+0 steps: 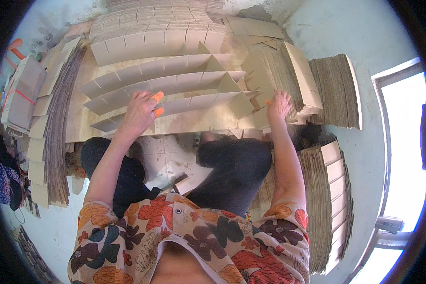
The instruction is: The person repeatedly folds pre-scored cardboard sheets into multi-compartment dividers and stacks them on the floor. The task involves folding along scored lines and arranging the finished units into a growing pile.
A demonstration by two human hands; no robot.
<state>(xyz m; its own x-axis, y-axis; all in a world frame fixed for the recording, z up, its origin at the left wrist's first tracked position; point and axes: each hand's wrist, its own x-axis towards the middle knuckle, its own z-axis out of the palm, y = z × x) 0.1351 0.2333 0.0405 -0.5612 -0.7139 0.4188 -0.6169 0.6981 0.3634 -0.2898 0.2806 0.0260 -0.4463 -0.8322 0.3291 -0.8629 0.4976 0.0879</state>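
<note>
Three long slotted cardboard strips (142, 87) stand on edge, one behind another, on a pale board (75, 123). Shorter cardboard pieces (228, 84) cross them near their right ends. My left hand (142, 113), with orange covers on two fingertips, is closed at the nearest long strip (194, 102), its covered tips on either side of the upper edge. Farther right, my right hand (279, 105) has its fingers curled together beside a stack of upright cardboard sheets (270, 71). An orange cover shows on its thumb side. Whatever lies between those fingers is hidden.
Thick stacks of slotted cardboard (156, 42) stand at the back. More stacks rise at the left (64, 113), right (336, 90) and lower right (317, 203). A carton (23, 94) sits far left. My knees are under the board's front edge.
</note>
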